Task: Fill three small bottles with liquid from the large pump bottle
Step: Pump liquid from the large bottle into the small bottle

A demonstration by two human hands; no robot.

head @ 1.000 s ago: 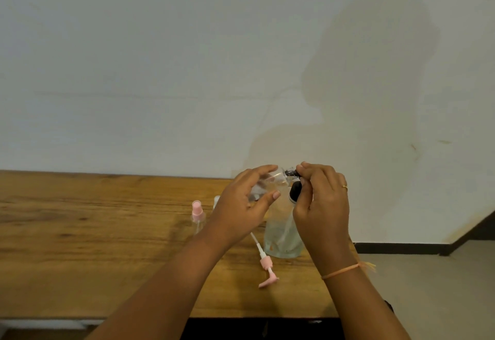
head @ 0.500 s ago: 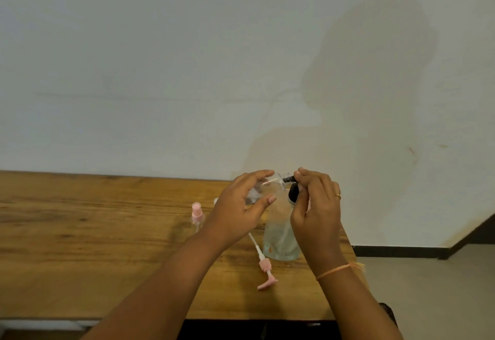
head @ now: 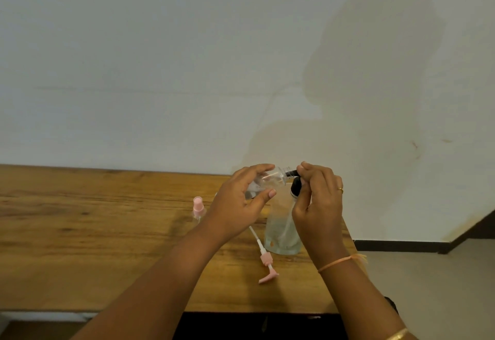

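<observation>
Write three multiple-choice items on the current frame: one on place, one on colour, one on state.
1. Where does the loose pink plastic pump top with its white tube lie?
A) on the wooden table, left of the large clear pump bottle
B) inside that bottle
C) on the floor

2. What colour is the cap of the small standing bottle on the table?
A) black
B) pink
C) green

3. How is the small clear plastic bottle in the left hand held?
A) upright, capped
B) tipped sideways, open neck at the black pump nozzle pinched by the right hand
C) upside down over the table

Key:
1 A, it lies flat on the wood beside the large bottle's base.
2 B, its cap is pink.
3 B, the uncapped neck points sideways at the nozzle.
</observation>
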